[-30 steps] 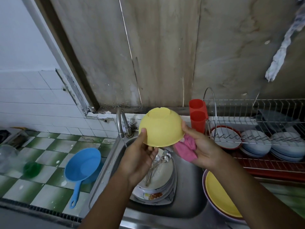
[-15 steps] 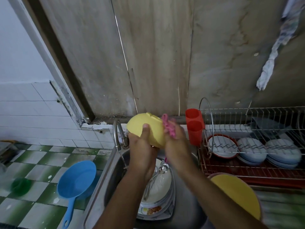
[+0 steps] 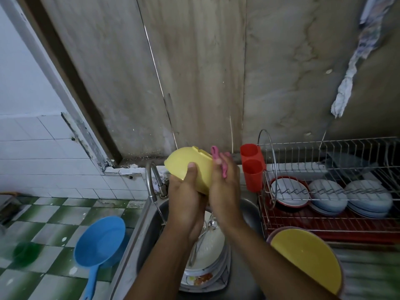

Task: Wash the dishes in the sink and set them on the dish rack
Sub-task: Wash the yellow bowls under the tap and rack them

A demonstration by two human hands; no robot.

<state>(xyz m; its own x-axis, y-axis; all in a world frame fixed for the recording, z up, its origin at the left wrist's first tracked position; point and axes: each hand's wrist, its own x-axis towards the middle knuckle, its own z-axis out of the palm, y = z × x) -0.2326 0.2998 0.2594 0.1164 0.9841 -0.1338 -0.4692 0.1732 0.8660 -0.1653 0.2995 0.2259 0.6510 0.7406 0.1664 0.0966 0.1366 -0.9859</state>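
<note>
A yellow bowl [image 3: 187,162] is held up over the steel sink [image 3: 149,226], turned on its side. My left hand [image 3: 186,195] grips its near side, thumb across the outside. My right hand [image 3: 225,191] presses a pink cloth [image 3: 217,160] against the bowl's right side. Below in the sink lies a stack of dirty plates [image 3: 207,265] with cutlery on top. The wire dish rack [image 3: 329,191] at the right holds several grey-blue dishes.
A curved tap [image 3: 151,180] stands at the sink's back left. Two stacked red cups [image 3: 252,167] sit by the rack. A large yellow basin [image 3: 307,258] lies at the near right. A blue ladle [image 3: 99,243] and a green object [image 3: 26,253] rest on the checkered counter.
The bowl has been tipped from bottom-up onto its side. My right hand with the pink cloth moved from below the bowl to its right side. The view shifted upward.
</note>
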